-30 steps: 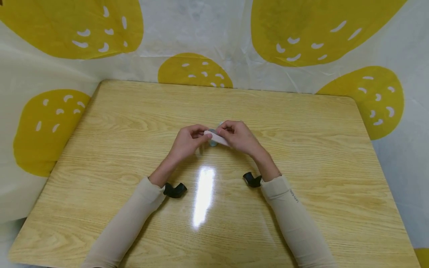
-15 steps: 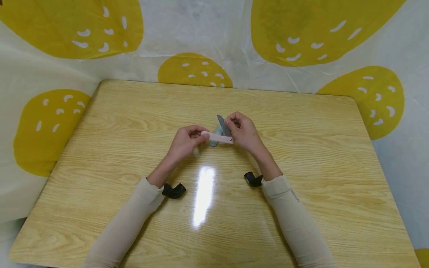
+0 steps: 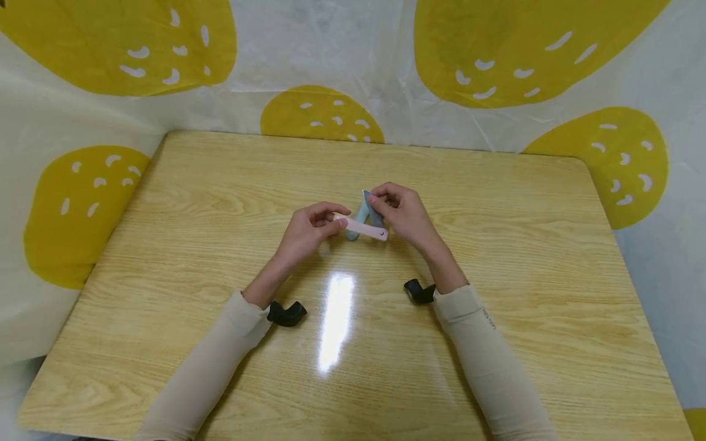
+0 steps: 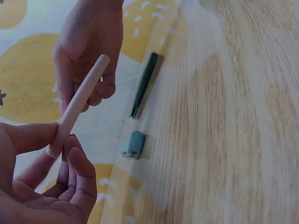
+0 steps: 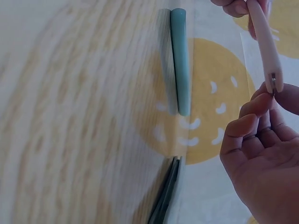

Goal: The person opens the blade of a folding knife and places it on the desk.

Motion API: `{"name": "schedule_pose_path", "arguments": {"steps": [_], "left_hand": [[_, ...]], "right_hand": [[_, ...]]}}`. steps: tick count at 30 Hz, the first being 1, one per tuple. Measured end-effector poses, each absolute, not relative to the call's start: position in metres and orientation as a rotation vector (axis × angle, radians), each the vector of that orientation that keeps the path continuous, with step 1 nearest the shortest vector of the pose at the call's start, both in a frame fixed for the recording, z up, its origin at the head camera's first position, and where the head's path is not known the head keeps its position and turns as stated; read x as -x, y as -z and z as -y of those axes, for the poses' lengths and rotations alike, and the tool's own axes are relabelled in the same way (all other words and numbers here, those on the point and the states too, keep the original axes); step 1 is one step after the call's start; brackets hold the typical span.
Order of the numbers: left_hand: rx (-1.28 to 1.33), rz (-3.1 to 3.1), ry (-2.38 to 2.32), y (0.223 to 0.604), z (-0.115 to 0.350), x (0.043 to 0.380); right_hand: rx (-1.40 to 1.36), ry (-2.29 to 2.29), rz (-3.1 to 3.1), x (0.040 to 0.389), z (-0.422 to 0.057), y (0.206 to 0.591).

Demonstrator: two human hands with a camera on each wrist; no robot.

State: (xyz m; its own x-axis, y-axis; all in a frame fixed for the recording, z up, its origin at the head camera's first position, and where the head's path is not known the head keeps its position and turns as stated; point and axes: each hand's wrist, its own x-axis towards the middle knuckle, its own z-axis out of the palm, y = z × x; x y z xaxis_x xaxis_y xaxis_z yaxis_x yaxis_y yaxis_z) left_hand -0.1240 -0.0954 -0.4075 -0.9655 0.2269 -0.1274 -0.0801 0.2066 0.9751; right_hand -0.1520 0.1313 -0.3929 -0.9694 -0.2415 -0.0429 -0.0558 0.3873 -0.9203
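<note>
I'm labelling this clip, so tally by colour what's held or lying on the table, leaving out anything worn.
Pink-handled: 1, the folding knife
Teal: 1, the slim teal item
Dark: 1, the narrow dark item, made out only in the wrist views
Total: 3

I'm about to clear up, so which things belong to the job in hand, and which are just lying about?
In the job:
Pink handle, pinched by the left hand
Grey blade, pinched by the right hand

Seemingly just lying about:
Teal piece, on the table
Dark green piece, likewise
</note>
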Motion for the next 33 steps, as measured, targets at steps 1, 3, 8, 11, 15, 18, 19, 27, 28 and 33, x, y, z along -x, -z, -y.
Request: {"name": "schedule_pose_path", "arguments": {"steps": [1, 3, 8, 11, 15, 18, 19, 27, 28, 33], "left_hand": [[-0.154, -2.239, -1.841, 0.408, 0.096, 0.124], [-0.173, -2.235, -1.856, 0.409, 0.096, 0.124], [-0.174, -2.241, -1.861, 0.411, 0.097, 0.125], [-0.161, -2.244, -1.863, 0.411, 0.098, 0.125], [-0.151, -2.254, -1.873, 0.412, 0.099, 0.126], [-0.145, -2.262, -1.889, 0.413, 0.1, 0.127], [-0.143, -2.261, -1.896, 0.414, 0.1, 0.127], [-0.199, -2.262, -1.891, 0.415, 0.101, 0.127], [-0.215, -2.272, -1.874, 0.415, 0.101, 0.127], [-0.321, -2.33, -1.785, 0.416, 0.102, 0.125]], "right_hand": [[0.262, 1.631, -2.466, 0.152, -0.132, 0.393], [0.252, 1.649, -2.45, 0.152, -0.132, 0.393], [0.218, 1.698, -2.454, 0.154, -0.134, 0.396], [0.193, 1.739, -2.472, 0.155, -0.137, 0.398], [0.152, 1.816, -2.471, 0.156, -0.141, 0.397], [0.117, 1.88, -2.45, 0.156, -0.144, 0.398], [0.109, 1.895, -2.444, 0.157, -0.145, 0.398], [0.076, 1.929, -2.43, 0.161, -0.146, 0.399], [0.073, 1.934, -2.423, 0.161, -0.146, 0.398], [0.038, 1.946, -2.382, 0.16, -0.146, 0.396]]}}
